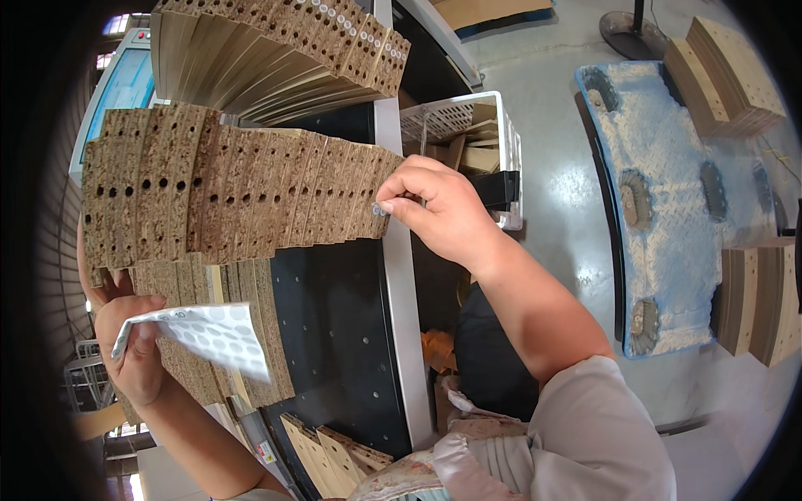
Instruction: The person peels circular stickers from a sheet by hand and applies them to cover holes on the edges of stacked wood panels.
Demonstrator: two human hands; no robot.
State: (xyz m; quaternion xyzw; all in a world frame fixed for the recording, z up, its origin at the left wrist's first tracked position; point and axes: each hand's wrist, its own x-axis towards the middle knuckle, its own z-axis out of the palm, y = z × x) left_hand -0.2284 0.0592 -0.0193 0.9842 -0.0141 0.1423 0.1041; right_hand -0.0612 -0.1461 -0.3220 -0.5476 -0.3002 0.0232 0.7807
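Note:
My right hand (439,204) is closed in a pinch at the right end of a row of particle board panels (242,188). A small pale round sticker (379,210) shows at its fingertips, against the edge of the last panel. The panels stand packed side by side, with dark drilled holes along their upward edges. My left hand (138,355) grips a folded white sheet of grey round stickers (221,338) between thumb and fingers, in front of the row's left end. The fingers behind the sheet are partly hidden.
Another fanned stack of panels (276,50), some bearing round stickers, stands at the back on the black work surface (330,326). A white plastic crate (511,142) holds board offcuts. Rightward, a worn blue pallet (672,217) lies on the floor beside stacked boards (735,79). A screen (125,79) stands far left.

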